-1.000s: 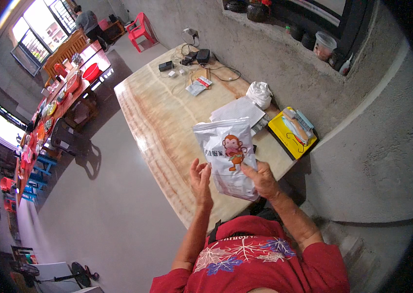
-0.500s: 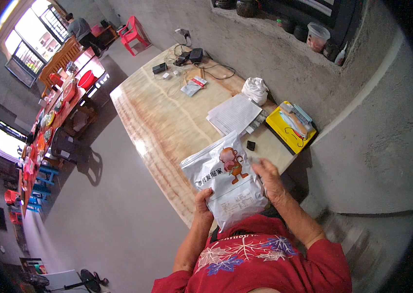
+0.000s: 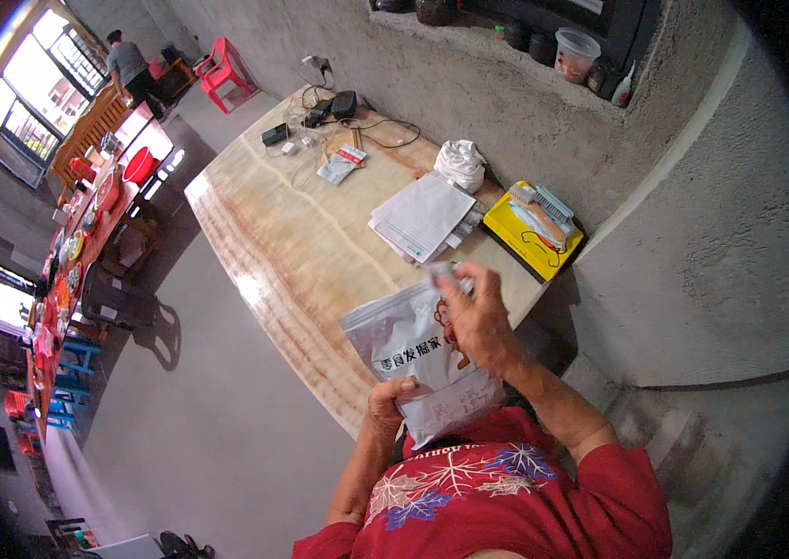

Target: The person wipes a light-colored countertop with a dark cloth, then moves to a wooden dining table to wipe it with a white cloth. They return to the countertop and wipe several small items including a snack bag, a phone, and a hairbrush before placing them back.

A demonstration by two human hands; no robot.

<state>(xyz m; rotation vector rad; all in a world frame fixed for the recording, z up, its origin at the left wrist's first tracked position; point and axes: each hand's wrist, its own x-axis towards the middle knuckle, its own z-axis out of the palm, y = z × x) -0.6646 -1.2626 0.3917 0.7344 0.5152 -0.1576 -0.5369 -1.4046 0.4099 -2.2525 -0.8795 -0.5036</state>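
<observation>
Stools: far left of my feed I've got blue ones (image 3: 71, 359) lined up beside the long table
Long table: crowded with dishes, and its far end (image 3: 146, 126) shines near a red basin (image 3: 139, 165)
Person: someone in a grey top (image 3: 129, 67) stands past that end, well apart from my hands
Chair: red (image 3: 220, 74), by the back wall
Desk: pale, streaky top (image 3: 245, 214), black adapters and cables (image 3: 344, 103) at the far end, a small sachet (image 3: 341, 164) just this side of them
Left hand: my left (image 3: 388, 402) has the bag's lower left edge pinched, thumb on the front
Bag: white, shiny, cartoon on it (image 3: 404, 340), held tilted in front of my red shirt (image 3: 469, 494) at the desk's near edge; can't tell if it touches the desk
Papers: loose stack (image 3: 424, 216) just beyond the bag, white cloth (image 3: 459, 166) bunched beside it
Right hand: my right (image 3: 480, 321) is up at the bag's top right corner, covering part of the cartoon; fingertips are blurry, so I can't tell if they're pinching it
Box: yellow (image 3: 506, 226), brush (image 3: 555, 200) on top, at the desk's right edge
Sill: clear tub (image 3: 577, 54) up there
</observation>
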